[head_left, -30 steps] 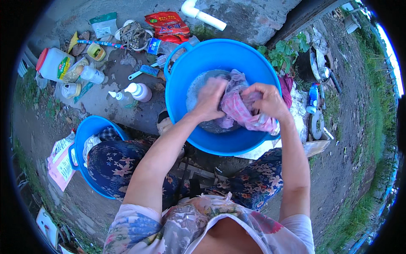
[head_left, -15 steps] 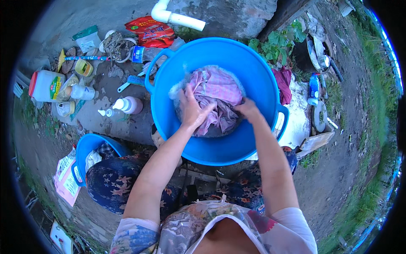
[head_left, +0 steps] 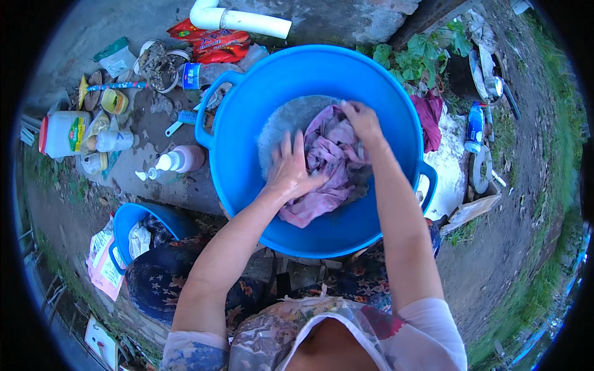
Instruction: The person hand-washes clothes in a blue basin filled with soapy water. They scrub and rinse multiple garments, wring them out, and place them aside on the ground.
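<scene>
A wet pink and lilac checked cloth [head_left: 331, 154] lies bunched in a large blue tub [head_left: 247, 127], in shallow sudsy water [head_left: 278, 123]. My left hand [head_left: 289, 172] is at the cloth's left side, its fingers spread and stretched out over the suds and its thumb against the folds. At the cloth's upper right end, my right hand [head_left: 365, 125] has its fingers curled onto the fabric, which they appear to grip. The undersides of the right fingers are hidden.
Left of the tub stand pump bottles [head_left: 185, 159], a blue scrub brush [head_left: 189, 117] and a white jar with a red lid [head_left: 65, 133]. A smaller blue bucket [head_left: 167, 216] holding clothes sits near my left knee. A maroon cloth [head_left: 428, 120] lies right of the tub.
The cloth has been turned and now stretches diagonally toward the tub's near side. My right hand has moved up to its far end; my left hand has shifted slightly right and nearer, fingers spread.
</scene>
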